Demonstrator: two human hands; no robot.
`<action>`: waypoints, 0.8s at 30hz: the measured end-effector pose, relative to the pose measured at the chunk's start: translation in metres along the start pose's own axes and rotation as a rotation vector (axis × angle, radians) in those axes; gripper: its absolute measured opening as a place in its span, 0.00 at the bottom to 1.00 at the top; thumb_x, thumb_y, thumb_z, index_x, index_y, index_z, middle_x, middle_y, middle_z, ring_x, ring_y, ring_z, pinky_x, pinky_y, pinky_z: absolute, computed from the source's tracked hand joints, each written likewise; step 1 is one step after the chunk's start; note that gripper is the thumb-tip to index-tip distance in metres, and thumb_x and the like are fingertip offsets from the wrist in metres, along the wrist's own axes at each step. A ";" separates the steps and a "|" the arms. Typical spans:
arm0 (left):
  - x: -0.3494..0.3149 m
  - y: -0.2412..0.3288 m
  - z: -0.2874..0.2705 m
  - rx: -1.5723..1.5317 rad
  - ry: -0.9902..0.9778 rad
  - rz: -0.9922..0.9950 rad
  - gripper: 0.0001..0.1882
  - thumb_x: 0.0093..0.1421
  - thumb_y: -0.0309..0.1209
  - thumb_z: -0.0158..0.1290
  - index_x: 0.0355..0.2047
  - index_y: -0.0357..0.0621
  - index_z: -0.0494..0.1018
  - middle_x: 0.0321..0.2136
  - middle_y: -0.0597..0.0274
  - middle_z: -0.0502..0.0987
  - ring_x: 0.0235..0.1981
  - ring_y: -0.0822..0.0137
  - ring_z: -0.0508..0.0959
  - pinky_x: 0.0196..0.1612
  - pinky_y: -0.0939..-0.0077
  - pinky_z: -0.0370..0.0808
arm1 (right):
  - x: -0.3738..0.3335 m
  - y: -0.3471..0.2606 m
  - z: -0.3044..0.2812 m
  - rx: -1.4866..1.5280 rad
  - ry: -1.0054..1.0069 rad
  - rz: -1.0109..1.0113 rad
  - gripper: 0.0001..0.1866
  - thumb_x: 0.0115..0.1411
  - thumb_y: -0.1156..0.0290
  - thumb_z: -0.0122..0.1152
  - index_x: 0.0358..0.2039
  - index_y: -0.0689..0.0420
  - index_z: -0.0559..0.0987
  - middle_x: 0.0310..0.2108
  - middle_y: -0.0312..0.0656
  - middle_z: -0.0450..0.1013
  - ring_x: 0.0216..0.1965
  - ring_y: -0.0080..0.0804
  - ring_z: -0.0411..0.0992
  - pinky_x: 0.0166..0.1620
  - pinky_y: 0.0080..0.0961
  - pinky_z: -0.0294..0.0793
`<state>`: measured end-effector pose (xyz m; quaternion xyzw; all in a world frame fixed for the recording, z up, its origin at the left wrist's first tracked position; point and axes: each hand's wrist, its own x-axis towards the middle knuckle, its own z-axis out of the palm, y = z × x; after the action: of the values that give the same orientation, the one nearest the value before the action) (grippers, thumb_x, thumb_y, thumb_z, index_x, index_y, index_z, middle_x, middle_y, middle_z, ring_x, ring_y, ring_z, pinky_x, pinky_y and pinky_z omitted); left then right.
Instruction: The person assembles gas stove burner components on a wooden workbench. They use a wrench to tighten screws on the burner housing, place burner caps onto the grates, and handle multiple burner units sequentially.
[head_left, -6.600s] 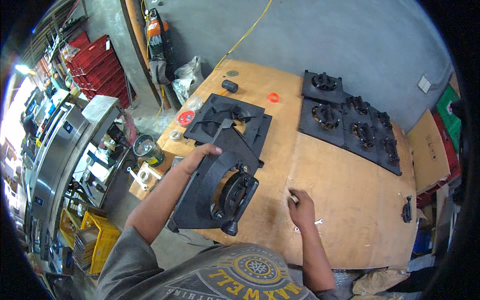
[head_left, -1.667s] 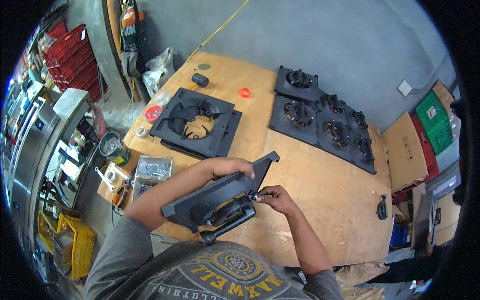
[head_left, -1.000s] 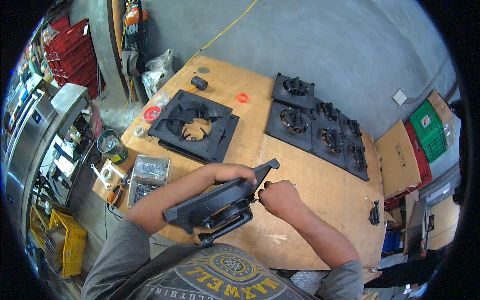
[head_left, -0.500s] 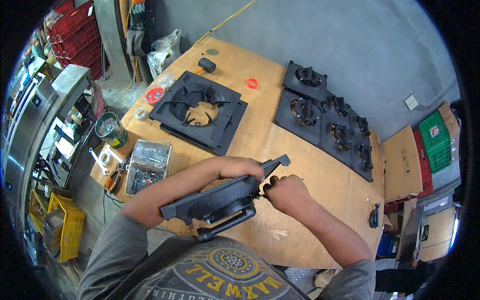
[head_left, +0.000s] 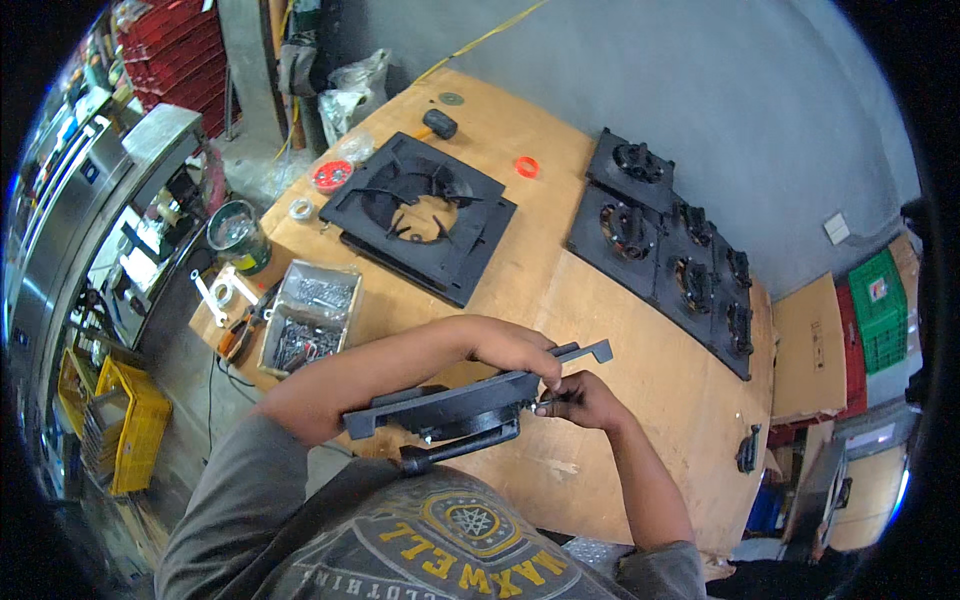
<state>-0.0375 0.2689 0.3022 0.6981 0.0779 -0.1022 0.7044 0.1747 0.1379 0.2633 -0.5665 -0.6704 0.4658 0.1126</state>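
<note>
A black cast-iron stove plate [head_left: 445, 403] is tilted up on edge in front of my chest, its burner [head_left: 475, 422] and thick burner pipe [head_left: 462, 448] on the side toward me. My left hand [head_left: 512, 350] is closed over the plate's far edge, and my left forearm runs along behind it. At the right end of the burner, my right hand [head_left: 588, 402] is closed in a pinch close to the left fingertips. A small shiny bit of metal shows by the right fingers; what they hold is too small to make out.
Stacked black stove plates [head_left: 480, 240] lie on the wooden table [head_left: 530, 300], near a mallet [head_left: 440, 124], red tape ring [head_left: 526, 167] and tub of screws [head_left: 308, 345]. Pliers [head_left: 238, 335] and a wrench [head_left: 208, 298] lie left. Several burner plates [head_left: 655, 265] stand right, beyond a small black part [head_left: 748, 449].
The stove plate has turned a little, showing less of its burner side. My right hand has rotated at the burner's end, its fingers now pointing left. The whole view has shifted slightly.
</note>
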 end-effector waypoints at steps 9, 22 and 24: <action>-0.127 -0.048 -0.009 -0.012 0.171 0.229 0.53 0.57 0.62 0.54 0.68 0.35 0.49 0.62 0.45 0.64 0.58 0.57 0.69 0.57 0.62 0.66 | -0.003 -0.018 0.001 -0.197 0.175 0.055 0.17 0.50 0.56 0.73 0.30 0.58 0.85 0.30 0.45 0.79 0.33 0.42 0.78 0.39 0.34 0.76; -0.173 -0.116 0.066 -0.518 0.543 0.272 0.33 0.59 0.33 0.61 0.62 0.39 0.62 0.55 0.53 0.73 0.57 0.58 0.71 0.59 0.62 0.69 | 0.013 -0.014 -0.005 -0.396 0.351 -0.209 0.15 0.48 0.57 0.73 0.26 0.56 0.85 0.26 0.43 0.78 0.30 0.44 0.76 0.39 0.36 0.73; -0.161 -0.110 0.081 -0.771 0.665 0.307 0.28 0.61 0.32 0.59 0.60 0.40 0.65 0.53 0.55 0.74 0.57 0.60 0.71 0.58 0.64 0.69 | 0.015 -0.010 -0.006 -0.551 0.464 -0.219 0.12 0.49 0.58 0.71 0.26 0.53 0.85 0.27 0.41 0.77 0.35 0.41 0.75 0.48 0.38 0.68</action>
<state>-0.2233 0.1934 0.2378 0.3866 0.2257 0.2648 0.8541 0.1666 0.1548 0.2683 -0.5911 -0.7838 0.1124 0.1537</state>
